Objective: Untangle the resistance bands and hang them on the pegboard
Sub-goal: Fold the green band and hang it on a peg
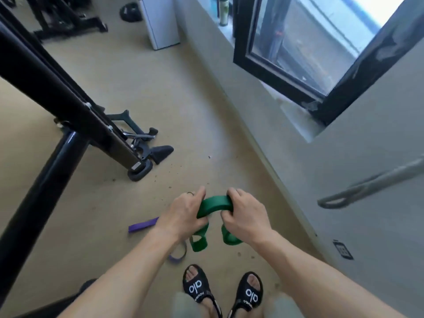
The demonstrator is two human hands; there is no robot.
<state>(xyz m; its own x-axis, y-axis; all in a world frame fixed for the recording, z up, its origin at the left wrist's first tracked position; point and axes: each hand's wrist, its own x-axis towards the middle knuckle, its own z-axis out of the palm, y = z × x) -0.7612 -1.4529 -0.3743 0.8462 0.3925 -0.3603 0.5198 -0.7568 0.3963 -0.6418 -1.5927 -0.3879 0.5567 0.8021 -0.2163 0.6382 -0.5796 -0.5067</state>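
At the far left a thick black frame (46,92) of gym equipment slants down across the view to a foot resting on the beige floor (160,99), and a cluster of dark cable handles (146,143) lies on the floor just beside that foot. Lower down, a purple band (143,225) lies flat on the floor, one end showing to the left of the left forearm and another loop of it showing under the left wrist. The left hand (183,214), a ring on one finger, grips one side of the green band (214,204), its fingers (199,193) curled round the strap with the thumb pressed over the top. The green band arches between the two hands in a short hump, held in the air above the floor in front of the person, and a loop of it hangs down below each hand. The right hand (245,214) grips the other side, fingers curled and pinching the strap against the thumb. Beneath the hands, the person's feet stand in black sandals (222,292) with white lettering. To the right rises a grey wall (344,180) with a black-framed window (309,47) set above a ledge, and a grey band (371,182) hangs along the wall near the right edge.
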